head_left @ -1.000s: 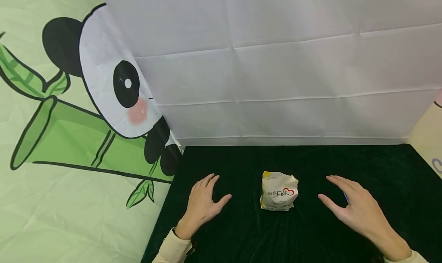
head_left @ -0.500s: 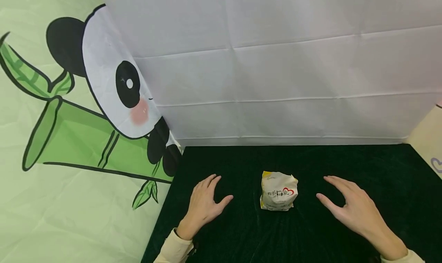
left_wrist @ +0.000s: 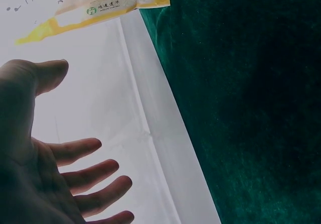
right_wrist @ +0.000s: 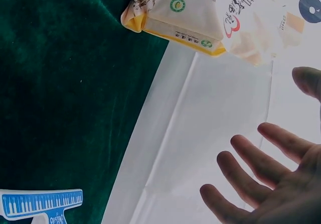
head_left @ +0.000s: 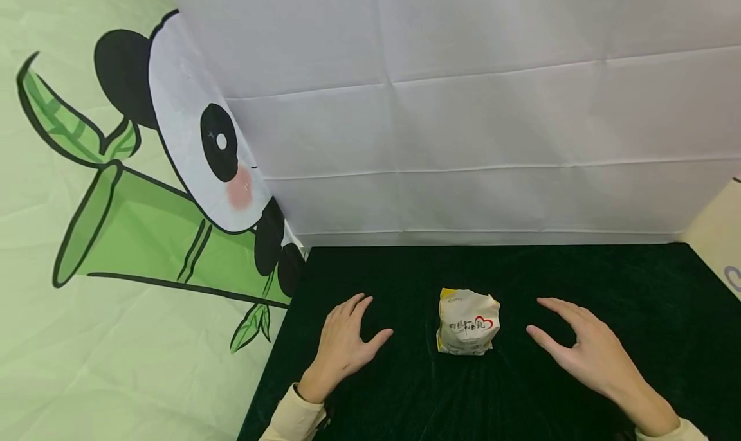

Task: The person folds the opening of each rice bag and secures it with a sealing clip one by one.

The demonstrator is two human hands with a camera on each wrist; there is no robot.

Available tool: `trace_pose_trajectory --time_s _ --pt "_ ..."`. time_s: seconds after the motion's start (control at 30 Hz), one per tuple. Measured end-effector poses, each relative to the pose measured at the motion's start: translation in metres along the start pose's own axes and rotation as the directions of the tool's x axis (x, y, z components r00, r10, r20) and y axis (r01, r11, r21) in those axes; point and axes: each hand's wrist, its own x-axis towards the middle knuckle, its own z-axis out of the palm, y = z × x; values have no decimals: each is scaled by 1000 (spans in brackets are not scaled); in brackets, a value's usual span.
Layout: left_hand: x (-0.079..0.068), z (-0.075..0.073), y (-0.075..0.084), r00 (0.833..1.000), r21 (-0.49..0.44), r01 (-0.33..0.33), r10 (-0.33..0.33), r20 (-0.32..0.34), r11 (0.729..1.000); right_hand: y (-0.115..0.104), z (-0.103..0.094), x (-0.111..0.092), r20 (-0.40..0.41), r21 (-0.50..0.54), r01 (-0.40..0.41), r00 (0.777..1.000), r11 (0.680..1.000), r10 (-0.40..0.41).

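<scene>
On dark green cloth point(head_left: 405, 274): spread left hand point(head_left: 344, 338) left of packet point(head_left: 467, 324), spread right hand point(head_left: 593, 351) right of it, nearer; no contact.

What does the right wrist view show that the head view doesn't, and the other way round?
Only the right wrist view: a blue-and-white object at its lower left edge.
Only the head view: the left hand and the green bamboo drawing.
Both: the printed packet, the right hand, the dark green cloth and the white backdrop.
</scene>
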Motion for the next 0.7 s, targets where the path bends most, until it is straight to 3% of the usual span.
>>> trace_pose_trajectory --time_s 0.7 --pt "2 10 0 1000 8 6 -6 2 1000 3 10 2 39 51 -6 999 999 4"
